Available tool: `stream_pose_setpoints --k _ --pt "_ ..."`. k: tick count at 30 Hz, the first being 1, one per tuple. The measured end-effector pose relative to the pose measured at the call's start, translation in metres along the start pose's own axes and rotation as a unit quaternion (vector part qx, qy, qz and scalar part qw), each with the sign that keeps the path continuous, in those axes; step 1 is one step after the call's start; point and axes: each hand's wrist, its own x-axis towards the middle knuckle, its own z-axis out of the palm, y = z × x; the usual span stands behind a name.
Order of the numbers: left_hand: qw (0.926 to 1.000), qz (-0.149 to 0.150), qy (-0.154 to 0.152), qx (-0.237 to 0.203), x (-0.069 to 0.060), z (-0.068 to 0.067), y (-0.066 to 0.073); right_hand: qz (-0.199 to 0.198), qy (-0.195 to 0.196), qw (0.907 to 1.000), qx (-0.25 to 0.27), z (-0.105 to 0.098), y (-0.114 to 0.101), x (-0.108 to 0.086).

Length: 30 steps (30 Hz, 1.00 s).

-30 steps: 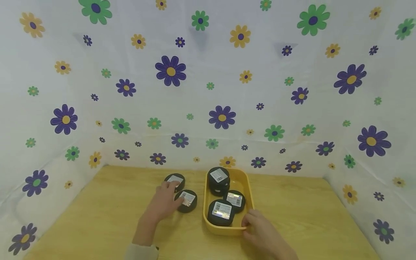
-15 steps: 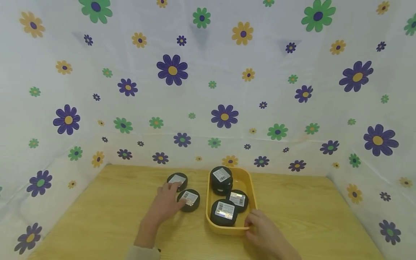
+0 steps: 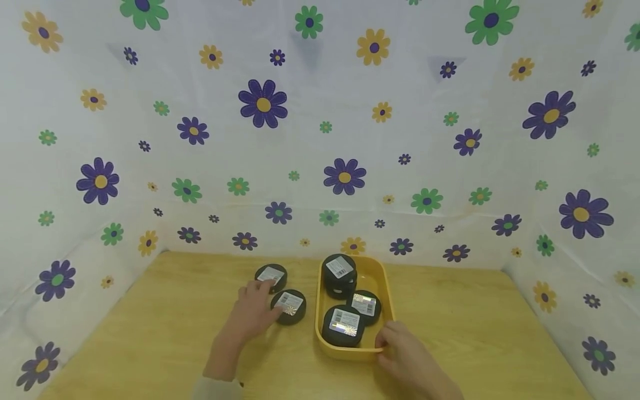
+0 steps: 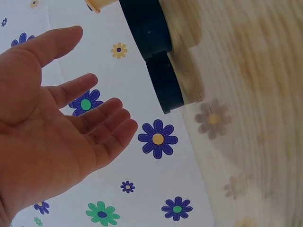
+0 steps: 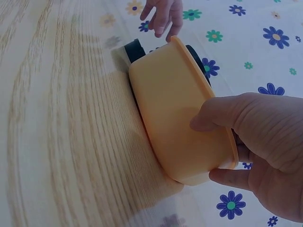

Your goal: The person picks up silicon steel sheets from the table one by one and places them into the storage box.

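Two black puck-shaped pieces with white labels, a far one (image 3: pixel 271 275) and a nearer one (image 3: pixel 288 306), lie on the table left of a yellow tray (image 3: pixel 350 354). My left hand (image 3: pixel 252 311) hovers just above them, fingers loosely spread; the left wrist view shows a gap between this hand (image 4: pixel 71 113) and the dark pieces (image 4: pixel 154 42). At the tray's near right corner, my right hand (image 3: pixel 407 355) grips the rim. In the right wrist view, the thumb of the right hand (image 5: pixel 265 137) presses the tray's outer wall (image 5: pixel 175 109), with other fingers over the rim, partly hidden.
Inside the tray sit several similar black pieces: a stack (image 3: pixel 339 276) at the back left, one (image 3: pixel 364 307) at the right and one (image 3: pixel 343 325) in front. A white flower-print cloth (image 3: pixel 300 139) hangs behind and beside the wooden table (image 3: pixel 465 322).
The head view shifts slightly. Both hands stay at about the same places, the left over the two loose pieces and the right on the tray rim.
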Motion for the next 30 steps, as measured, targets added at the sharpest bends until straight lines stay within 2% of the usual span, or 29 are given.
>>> stream_pose_setpoints --k 6,18,27,30 --pt "0.9999 0.01 0.003 0.007 0.0 -0.001 0.001 -0.007 0.011 0.9999 -0.002 -0.002 -0.002 0.001" --pt "0.9996 -0.002 -0.002 0.029 0.0 0.004 0.005 0.001 0.004 1.0 -0.004 -0.005 -0.001 -0.001" --pt "0.9996 0.005 -0.013 0.025 0.003 0.015 0.008 -0.021 0.004 0.9998 0.006 -0.005 -0.002 -0.001" --pt "0.9995 0.006 -0.009 0.03 0.008 0.021 0.009 -0.011 -0.001 0.9999 0.005 -0.004 -0.004 0.0"
